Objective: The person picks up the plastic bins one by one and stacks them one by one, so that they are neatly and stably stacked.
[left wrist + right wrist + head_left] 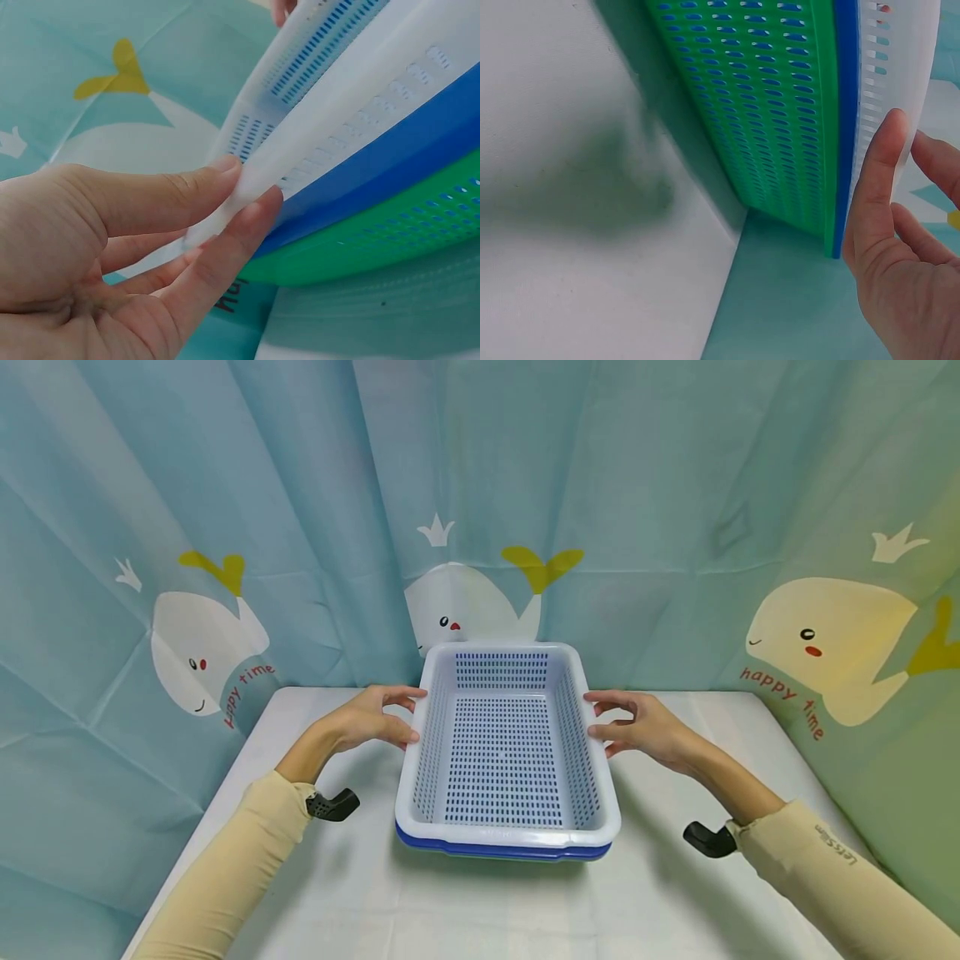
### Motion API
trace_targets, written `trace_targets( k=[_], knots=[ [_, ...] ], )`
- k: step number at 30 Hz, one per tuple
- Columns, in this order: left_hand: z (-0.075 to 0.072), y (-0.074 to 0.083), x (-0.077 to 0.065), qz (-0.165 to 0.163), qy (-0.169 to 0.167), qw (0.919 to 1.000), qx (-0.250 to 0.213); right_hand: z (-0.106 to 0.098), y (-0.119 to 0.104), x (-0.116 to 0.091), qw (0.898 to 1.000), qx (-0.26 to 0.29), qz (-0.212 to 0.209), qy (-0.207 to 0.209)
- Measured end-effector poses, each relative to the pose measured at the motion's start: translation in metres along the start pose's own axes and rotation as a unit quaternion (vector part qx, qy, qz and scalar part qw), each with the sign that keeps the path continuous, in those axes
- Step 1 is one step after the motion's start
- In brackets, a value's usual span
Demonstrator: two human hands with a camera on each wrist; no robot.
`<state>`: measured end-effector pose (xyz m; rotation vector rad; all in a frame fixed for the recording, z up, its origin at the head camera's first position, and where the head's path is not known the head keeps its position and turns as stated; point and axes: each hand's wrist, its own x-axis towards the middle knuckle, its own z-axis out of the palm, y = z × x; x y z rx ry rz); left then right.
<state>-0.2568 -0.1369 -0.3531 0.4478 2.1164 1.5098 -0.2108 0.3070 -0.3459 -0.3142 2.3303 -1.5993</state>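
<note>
A white perforated plastic basket (pixel 502 837) sits nested in a blue basket (pixel 502 852), with a green perforated basket (pixel 757 97) outermost. My left hand (pixel 371 718) pinches the white basket's left rim, thumb on one face and fingers on the other. On the opposite side, my right hand (pixel 645 727) pinches the right rim the same way. In the left wrist view, the blue rim (pixel 375 161) runs just under the white one, below my fingertips. The inside of the white basket holds nothing. Most of the blue basket is hidden between the other two.
A white-covered table (pixel 322 893) lies under the stack. Behind and at both sides hangs a light blue curtain (pixel 645 468) printed with whales, close to the table's back edge. Each wrist carries a black camera mount (pixel 335 806).
</note>
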Motion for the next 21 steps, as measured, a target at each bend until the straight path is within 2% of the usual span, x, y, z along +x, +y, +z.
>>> trace_targets(
  k=[21],
  knots=[
    [0.0000,-0.0044,0.0017,0.000,0.005,1.0000,-0.008,0.0027,0.0057,0.0026,1.000,0.003,-0.003,0.005]
  ],
)
